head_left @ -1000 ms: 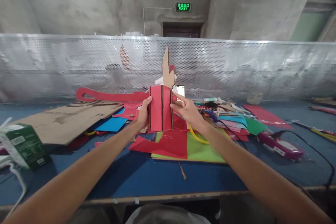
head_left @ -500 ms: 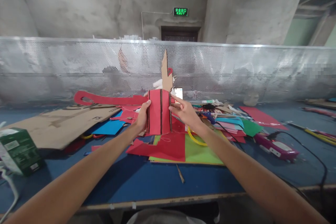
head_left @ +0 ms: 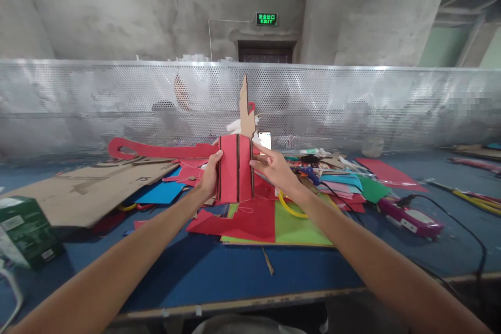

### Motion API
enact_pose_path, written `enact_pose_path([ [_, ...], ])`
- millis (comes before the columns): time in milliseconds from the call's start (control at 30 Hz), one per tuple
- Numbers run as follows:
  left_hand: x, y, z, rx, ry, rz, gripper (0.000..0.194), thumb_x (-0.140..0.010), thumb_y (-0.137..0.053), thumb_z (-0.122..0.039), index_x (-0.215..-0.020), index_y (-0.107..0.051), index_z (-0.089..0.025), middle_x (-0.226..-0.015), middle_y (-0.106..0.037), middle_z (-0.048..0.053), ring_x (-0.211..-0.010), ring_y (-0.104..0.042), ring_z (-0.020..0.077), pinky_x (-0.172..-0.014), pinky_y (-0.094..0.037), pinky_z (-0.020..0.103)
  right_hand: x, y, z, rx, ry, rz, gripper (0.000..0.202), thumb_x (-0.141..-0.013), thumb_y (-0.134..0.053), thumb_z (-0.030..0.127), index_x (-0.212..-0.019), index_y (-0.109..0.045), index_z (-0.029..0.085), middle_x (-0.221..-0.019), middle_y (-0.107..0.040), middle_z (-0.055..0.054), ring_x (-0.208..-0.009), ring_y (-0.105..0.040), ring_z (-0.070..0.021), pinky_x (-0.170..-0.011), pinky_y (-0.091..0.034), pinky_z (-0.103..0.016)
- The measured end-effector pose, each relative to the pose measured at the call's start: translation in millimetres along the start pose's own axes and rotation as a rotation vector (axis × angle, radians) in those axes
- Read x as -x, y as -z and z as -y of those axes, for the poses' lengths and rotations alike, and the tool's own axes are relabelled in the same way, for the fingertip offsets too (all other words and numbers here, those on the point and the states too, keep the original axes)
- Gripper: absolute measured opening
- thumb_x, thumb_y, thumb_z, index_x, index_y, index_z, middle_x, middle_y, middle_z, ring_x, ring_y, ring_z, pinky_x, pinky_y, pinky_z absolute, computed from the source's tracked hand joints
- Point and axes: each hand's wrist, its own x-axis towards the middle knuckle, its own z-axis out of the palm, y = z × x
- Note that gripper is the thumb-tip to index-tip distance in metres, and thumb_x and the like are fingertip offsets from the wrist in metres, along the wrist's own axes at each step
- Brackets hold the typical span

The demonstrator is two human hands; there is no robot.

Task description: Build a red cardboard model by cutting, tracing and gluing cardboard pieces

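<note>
Between my hands, above the littered table, is a red cardboard model (head_left: 229, 172) with dark cut edges on its boxy body. A long red strip (head_left: 168, 150) with a looped end sticks out to its left. From its top rises a pointed bare-brown cardboard piece (head_left: 245, 107). My left hand (head_left: 210, 175) grips the body's left side, thumb on the front face and fingers hidden behind. On the right edge, my right hand (head_left: 274, 167) holds with its fingers, the thumb partly hidden.
Red and lime-green sheets (head_left: 297, 227) lie below the model. A large cardboard sheet (head_left: 78, 193) and a green box (head_left: 29, 232) are at left. At right are a purple power strip (head_left: 410, 219) with a black cable, and yellow-handled tools (head_left: 475, 201). A phone (head_left: 265, 141) stands behind.
The whole view has shifted very slightly. Both hands keep their hold on the red cardboard model, which stays nearly still.
</note>
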Motion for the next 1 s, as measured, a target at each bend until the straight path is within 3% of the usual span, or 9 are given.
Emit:
enact_pose_path([
  [167,-2,2.4,2,-0.008,0.018,-0.111,0.055,-0.085,-0.063,-0.055,-0.120,-0.072,-0.013,-0.106,-0.081,0.013,-0.105,-0.075,0.0340,-0.102,-0.057,0.046,2,0,3,0.038,0.016,0.015,0.069,-0.086,-0.075,0.029,-0.151,-0.054,0.022,-0.124,-0.076,-0.010,-0.119,-0.069,-0.0248,-0.109,-0.050,-0.045],
  [533,1,0.2,-3,-0.001,0.027,-0.002,0.058,-0.082,-0.065,-0.056,-0.119,-0.071,-0.011,-0.114,-0.079,0.017,-0.117,-0.070,0.0384,-0.105,-0.054,0.050,3,1,4,0.090,-0.023,0.000,0.066,-0.085,-0.075,0.027,-0.148,-0.056,0.021,-0.121,-0.076,-0.011,-0.120,-0.068,-0.0239,-0.106,-0.051,-0.042],
  [767,2,-1.6,5,-0.018,0.009,-0.040,0.054,-0.079,-0.068,-0.056,-0.112,-0.072,-0.013,-0.106,-0.080,0.015,-0.112,-0.072,0.0373,-0.102,-0.056,0.050,4,5,18,0.065,-0.086,0.019,0.057,-0.082,-0.076,0.023,-0.135,-0.057,0.022,-0.106,-0.078,-0.008,-0.102,-0.074,-0.0230,-0.094,-0.058,-0.040],
  [900,0,7.7,18,-0.129,-0.039,-0.114,0.054,-0.077,-0.072,-0.060,-0.107,-0.072,-0.015,-0.097,-0.081,0.011,-0.106,-0.074,0.0362,-0.097,-0.059,0.047,3,11,33,0.192,-0.082,0.030,0.032,-0.093,-0.059,0.029,-0.123,-0.065,0.020,-0.097,-0.078,-0.005,-0.076,-0.075,-0.0201,-0.082,-0.060,-0.038],
  [1000,1,13.6,26,-0.252,-0.082,-0.133,0.053,-0.076,-0.073,-0.063,-0.099,-0.073,-0.016,-0.094,-0.081,0.011,-0.104,-0.074,0.0373,-0.094,-0.059,0.046,2,18,36,0.337,-0.010,0.003,0.029,-0.093,-0.056,0.027,-0.117,-0.070,0.021,-0.101,-0.077,-0.004,-0.074,-0.073,-0.0201,-0.077,-0.058,-0.035],
])
